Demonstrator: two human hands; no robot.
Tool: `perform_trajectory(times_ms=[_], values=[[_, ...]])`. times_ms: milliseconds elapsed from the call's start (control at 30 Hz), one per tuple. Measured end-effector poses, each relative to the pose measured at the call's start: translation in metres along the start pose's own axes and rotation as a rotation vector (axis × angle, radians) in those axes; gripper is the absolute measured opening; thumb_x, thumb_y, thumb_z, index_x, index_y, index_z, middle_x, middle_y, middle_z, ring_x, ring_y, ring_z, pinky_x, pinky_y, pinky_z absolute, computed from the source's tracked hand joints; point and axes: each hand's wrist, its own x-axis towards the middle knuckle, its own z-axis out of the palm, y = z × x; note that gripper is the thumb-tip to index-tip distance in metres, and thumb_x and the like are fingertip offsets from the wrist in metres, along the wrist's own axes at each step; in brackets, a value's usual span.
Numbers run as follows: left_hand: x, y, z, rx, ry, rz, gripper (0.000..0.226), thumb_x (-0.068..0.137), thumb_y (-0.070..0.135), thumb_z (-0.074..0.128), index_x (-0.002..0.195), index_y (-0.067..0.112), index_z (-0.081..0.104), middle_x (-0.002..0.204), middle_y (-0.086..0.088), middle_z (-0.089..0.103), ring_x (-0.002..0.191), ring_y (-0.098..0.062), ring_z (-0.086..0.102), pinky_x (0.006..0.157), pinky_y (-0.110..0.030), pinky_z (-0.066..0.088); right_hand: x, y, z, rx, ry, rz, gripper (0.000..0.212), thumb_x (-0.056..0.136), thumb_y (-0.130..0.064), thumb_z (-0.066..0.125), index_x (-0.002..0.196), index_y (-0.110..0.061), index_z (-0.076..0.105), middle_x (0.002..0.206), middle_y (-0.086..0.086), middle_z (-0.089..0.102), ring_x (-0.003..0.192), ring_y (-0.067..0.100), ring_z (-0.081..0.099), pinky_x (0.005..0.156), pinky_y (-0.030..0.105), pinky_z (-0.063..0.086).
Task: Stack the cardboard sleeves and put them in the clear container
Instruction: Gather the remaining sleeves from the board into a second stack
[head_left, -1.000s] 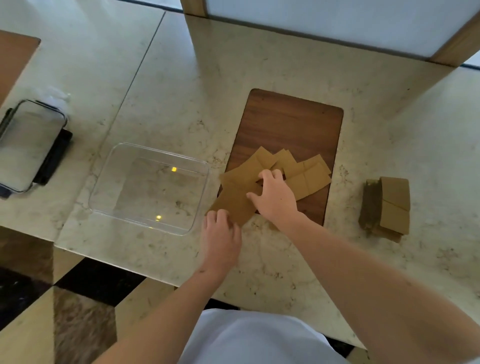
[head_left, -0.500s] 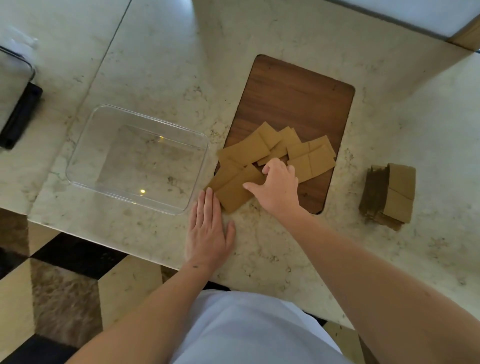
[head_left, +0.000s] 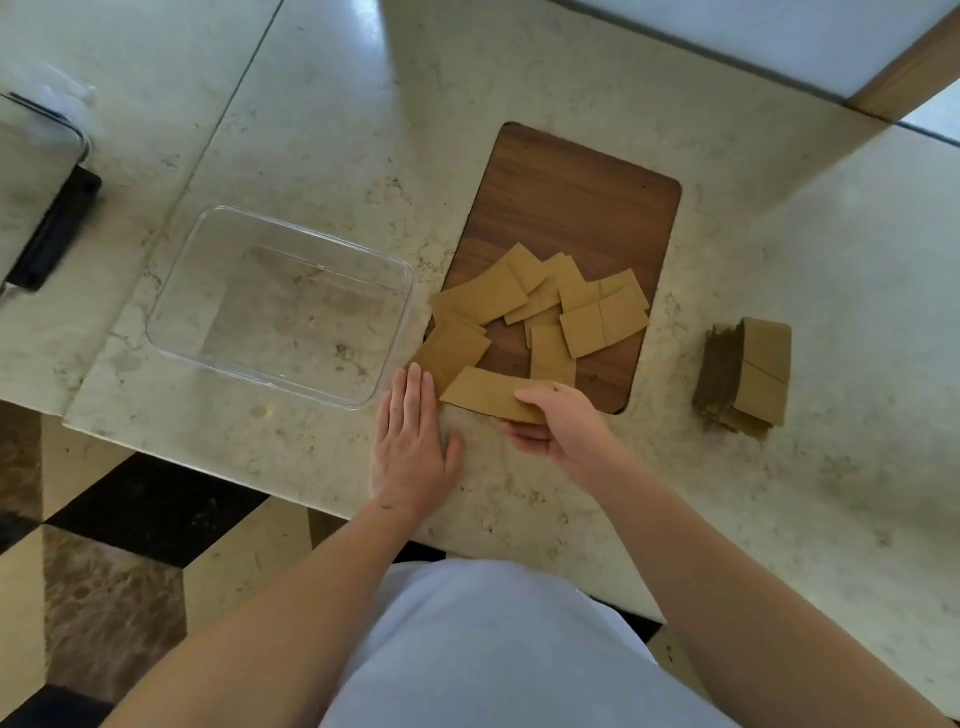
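Several flat brown cardboard sleeves lie scattered over the near end of a dark wooden board. My right hand pinches one cardboard sleeve by its right end, holding it just off the board's near left corner. My left hand lies flat on the marble counter, fingers straight, just left of that sleeve. The clear container stands empty to the left of the board, beyond my left hand.
A neat stack of sleeves sits on the counter at the right. A lidded glass box on a black base is at the far left. The counter edge runs close in front of me, with patterned floor below.
My right hand has picked one sleeve out of the pile and drawn it toward me. My left hand has flattened on the counter and stayed beside it. The view tilted down.
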Motion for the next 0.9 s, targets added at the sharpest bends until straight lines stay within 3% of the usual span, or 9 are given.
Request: perform_trajectory(times_ms=[100,167,267,300,367,467,567,733,900], values=[[-0.001,0.004,-0.012,-0.119,-0.003,-0.002,0.081,0.098,0.035,0.036,0.163,0.000,0.004,0.174,-0.015,0.000,0.160,-0.024,-0.007,0.130,-0.045,0.007,-0.018,0.005,-0.006,0.082,0.021,-0.043,0.015,0.099,-0.012,0.065,0.113,-0.006,0.062,0.093,0.016,0.078,0.068,0.020,0.077,0.053,0.028,0.058],[-0.005,0.009,-0.025,-0.257,0.001,-0.005,0.081,0.097,0.022,0.047,0.164,0.002,0.004,0.175,-0.012,0.003,0.161,-0.022,-0.002,0.128,-0.039,0.012,-0.029,0.010,-0.010,0.138,0.004,-0.087,0.017,0.098,-0.010,0.065,0.114,-0.006,0.062,0.088,0.010,0.078,0.074,0.020,0.077,0.056,0.027,0.058],[-0.007,0.038,-0.048,-0.909,-0.109,-0.271,0.057,0.106,0.031,0.045,0.160,0.016,0.035,0.155,-0.001,0.052,0.142,-0.015,0.048,0.113,-0.032,0.039,-0.044,0.021,-0.014,0.167,-0.050,-0.097,0.019,0.096,-0.009,0.066,0.114,-0.004,0.061,0.098,0.011,0.074,0.079,0.019,0.075,0.063,0.028,0.058],[-0.004,0.048,-0.057,-1.152,-0.173,-0.397,0.046,0.108,0.036,0.043,0.150,0.019,0.051,0.135,-0.001,0.069,0.123,-0.016,0.065,0.100,-0.031,0.052,-0.048,0.024,-0.015,0.139,-0.064,-0.089,0.018,0.095,-0.009,0.068,0.111,-0.005,0.060,0.101,0.011,0.072,0.079,0.018,0.074,0.064,0.028,0.057],[0.002,0.064,-0.068,-1.416,-0.245,-0.513,0.027,0.108,0.033,0.050,0.122,0.024,0.071,0.107,-0.001,0.080,0.097,-0.019,0.076,0.076,-0.029,0.061,-0.054,0.032,-0.014,0.024,-0.074,-0.096,0.022,0.092,-0.011,0.072,0.109,-0.006,0.061,0.104,0.012,0.072,0.082,0.019,0.073,0.068,0.029,0.058],[0.005,0.076,-0.076,-1.442,-0.282,-0.499,0.012,0.101,0.021,0.065,0.109,0.023,0.074,0.102,0.000,0.080,0.094,-0.018,0.075,0.076,-0.032,0.060,-0.059,0.037,-0.011,-0.143,-0.035,-0.127,0.035,0.090,-0.022,0.077,0.117,-0.004,0.065,0.110,0.012,0.076,0.094,0.024,0.075,0.074,0.032,0.061],[0.004,0.082,-0.077,-1.510,-0.352,-0.508,0.010,0.099,0.017,0.068,0.103,0.012,0.074,0.092,-0.004,0.078,0.083,-0.021,0.071,0.072,-0.032,0.057,-0.061,0.035,-0.008,-0.175,0.045,-0.163,0.032,0.088,-0.040,0.079,0.108,-0.016,0.073,0.104,0.008,0.078,0.091,0.020,0.073,0.074,0.032,0.060],[0.002,0.080,-0.081,-1.508,-0.358,-0.521,0.010,0.098,0.015,0.068,0.090,0.011,0.072,0.073,0.000,0.065,0.062,-0.012,0.058,0.055,-0.027,0.045,-0.058,0.025,-0.010,-0.156,0.237,-0.237,0.034,0.084,-0.042,0.082,0.081,-0.014,0.063,0.076,0.001,0.066,0.063,0.011,0.060,0.048,0.021,0.047],[0.001,0.078,-0.089,-1.580,-0.403,-0.473,0.010,0.099,0.009,0.065,0.103,0.007,0.073,0.082,-0.008,0.074,0.066,-0.017,0.069,0.054,-0.028,0.053,-0.053,0.014,-0.010,-0.159,0.309,-0.336,0.033,0.076,-0.041,0.088,0.084,-0.017,0.067,0.087,-0.001,0.072,0.076,0.012,0.067,0.063,0.026,0.055]])
